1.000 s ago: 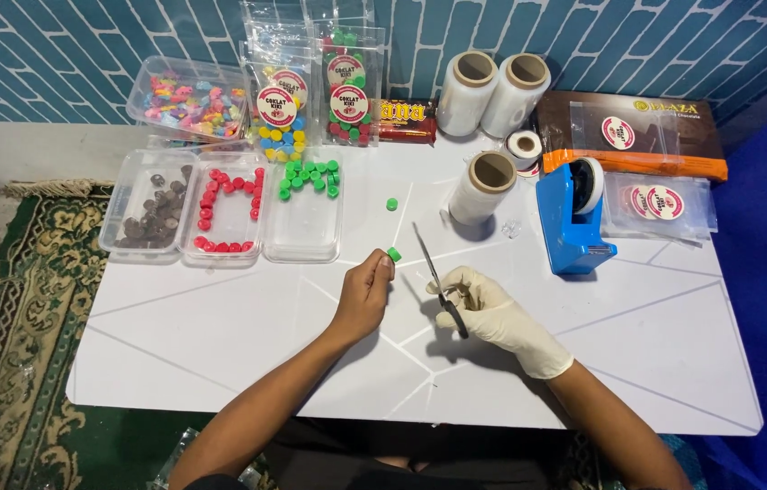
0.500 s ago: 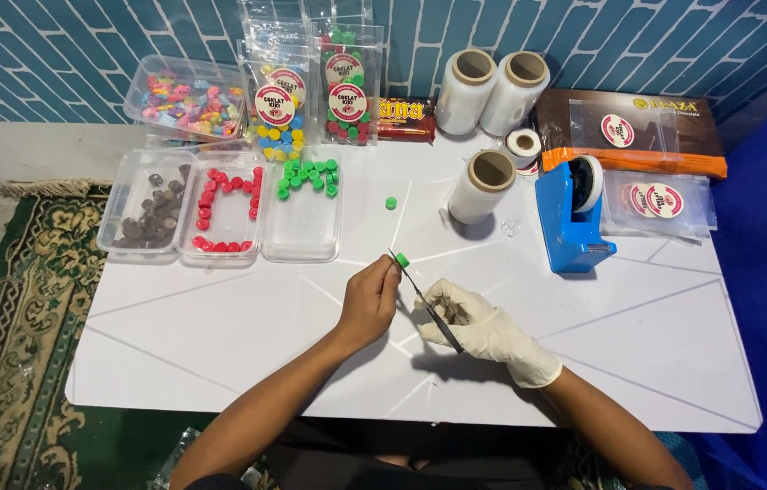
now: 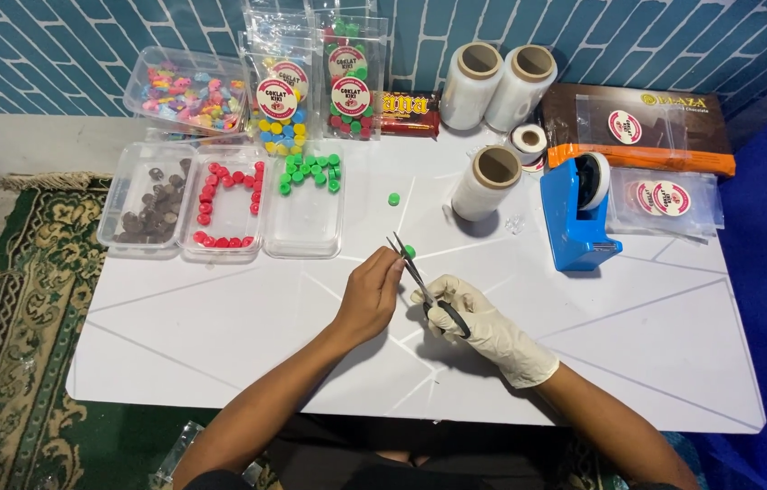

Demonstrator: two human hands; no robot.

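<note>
My bare left hand [image 3: 370,295] rests on the white table [image 3: 637,345] with its fingertips pinched on a small green round piece [image 3: 409,251]. My right hand [image 3: 478,318], in a white glove, grips thin black scissors [image 3: 415,277]. The scissor tips point up and to the left and touch the green piece beside my left fingertips. A second loose green piece [image 3: 393,199] lies on the table farther back.
Three clear trays hold brown pieces [image 3: 143,204], red pieces [image 3: 224,204] and green pieces [image 3: 311,177]. Behind them are a box of mixed pieces [image 3: 188,91], filled bags [image 3: 350,82], film rolls [image 3: 485,181], a blue tape dispenser [image 3: 578,213] and a brown packet [image 3: 637,127]. A rug [image 3: 2,318] lies on the left.
My right hand has swung the scissors left, bringing the tips onto the green piece at my left fingertips. My left hand has stayed almost in place.
</note>
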